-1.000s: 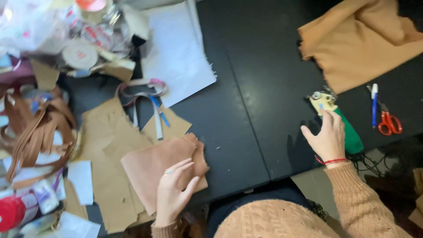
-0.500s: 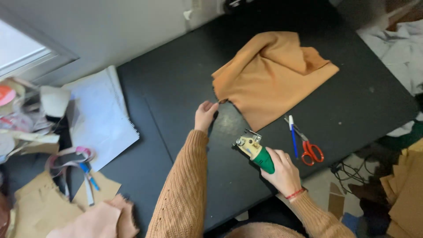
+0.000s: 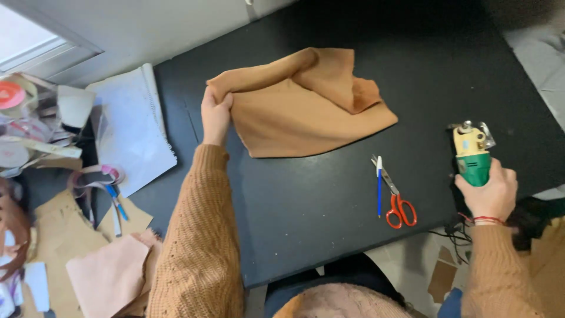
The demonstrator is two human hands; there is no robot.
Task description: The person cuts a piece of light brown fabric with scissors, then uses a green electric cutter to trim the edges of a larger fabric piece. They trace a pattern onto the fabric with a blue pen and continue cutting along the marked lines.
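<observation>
Tan cloth (image 3: 306, 112) rumpled, folded | L hand (image 3: 215, 115) grip pinching corner | R hand (image 3: 487, 191) grip clamped on green cutter (image 3: 472, 154)

Left hand (image 3: 215, 115) on tan fabric (image 3: 306, 106)

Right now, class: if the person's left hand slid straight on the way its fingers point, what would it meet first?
The left hand already pinches the edge of the tan cloth; straight on, it would probably push further into that folded cloth, then cross bare black table toward the wall.
</observation>
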